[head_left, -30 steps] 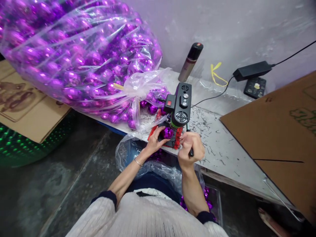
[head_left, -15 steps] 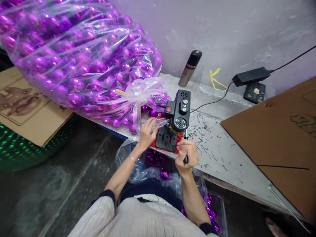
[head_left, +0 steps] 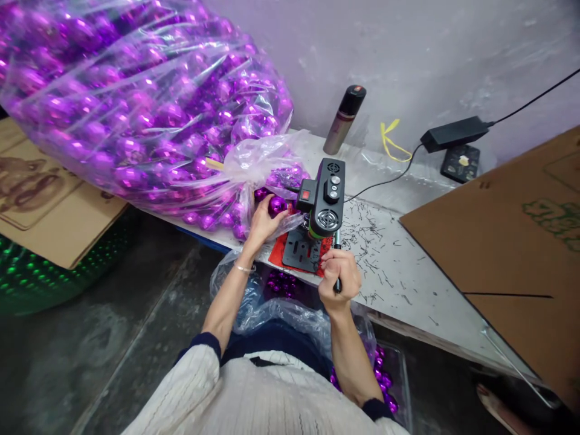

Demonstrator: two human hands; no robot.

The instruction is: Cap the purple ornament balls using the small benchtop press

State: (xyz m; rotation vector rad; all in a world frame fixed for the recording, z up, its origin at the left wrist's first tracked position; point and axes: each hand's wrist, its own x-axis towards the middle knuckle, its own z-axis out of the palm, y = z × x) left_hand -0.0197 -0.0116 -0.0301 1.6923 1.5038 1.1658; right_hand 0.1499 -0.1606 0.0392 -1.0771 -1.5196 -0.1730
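My left hand (head_left: 263,223) is at the mouth of the clear bag, thumb and fingers closed around a shiny purple bauble (head_left: 277,206). My right hand (head_left: 339,279) is wrapped in a fist round the black-gripped lever (head_left: 338,285) of a small black press machine (head_left: 330,196). The machine has round vents, knobs and a red switch. Under its head lies a slotted black base plate (head_left: 299,257) on a red base (head_left: 277,252). A strip of clear plastic stretches between my left hand and the machine.
A large clear bag (head_left: 149,109) full of purple baubles lies at the left. Behind the machine stand a spray can (head_left: 345,119) and a power adapter (head_left: 454,133). Small dark bits litter the white table (head_left: 408,284). A cardboard box (head_left: 507,241) is at the right. More baubles (head_left: 281,283) lie below.
My left hand has moved up and left from beside the base plate to the bauble at the bag's mouth. My right hand stays on the lever. The view has shifted slightly.
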